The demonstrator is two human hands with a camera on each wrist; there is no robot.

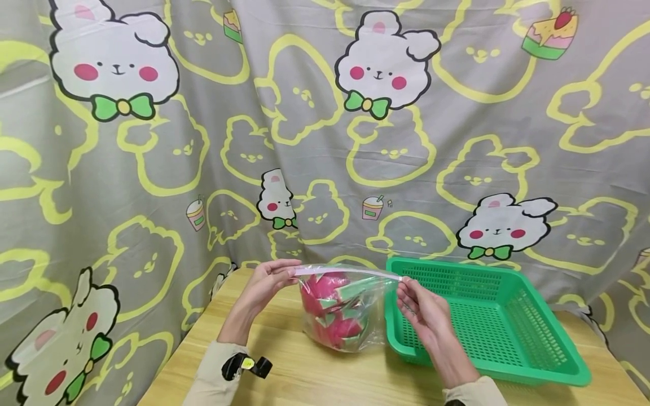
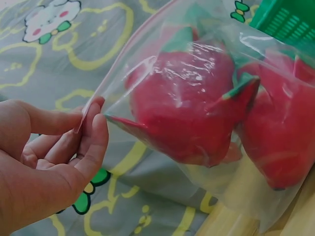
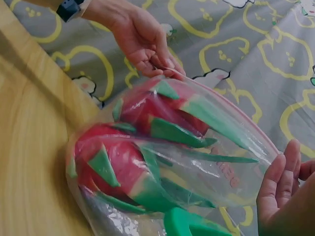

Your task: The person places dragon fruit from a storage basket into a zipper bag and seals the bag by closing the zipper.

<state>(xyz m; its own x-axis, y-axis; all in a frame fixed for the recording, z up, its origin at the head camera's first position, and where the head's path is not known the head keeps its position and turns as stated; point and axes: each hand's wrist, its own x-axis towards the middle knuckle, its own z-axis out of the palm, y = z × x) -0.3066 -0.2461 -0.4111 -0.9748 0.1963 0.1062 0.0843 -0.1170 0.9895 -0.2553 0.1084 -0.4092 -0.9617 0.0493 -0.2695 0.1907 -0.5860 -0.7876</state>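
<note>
A clear zip bag (image 1: 350, 316) stands on the wooden table (image 1: 304, 378) with two red dragon fruits (image 1: 335, 316) with green scales inside. My left hand (image 1: 269, 282) pinches the left end of the bag's zip strip (image 1: 347, 272). My right hand (image 1: 418, 307) holds the strip's right end. The strip is stretched level between both hands. In the left wrist view the left fingers (image 2: 91, 132) pinch the bag's corner beside a dragon fruit (image 2: 187, 103). The right wrist view shows the bag (image 3: 167, 162), the left hand (image 3: 142, 42) and the right fingers (image 3: 280, 182).
A green plastic basket (image 1: 487, 321), with nothing in it, sits on the table just right of the bag. A grey curtain (image 1: 325, 141) printed with bunnies hangs close behind the table. A dark wrist strap (image 1: 246, 365) sits on my left sleeve.
</note>
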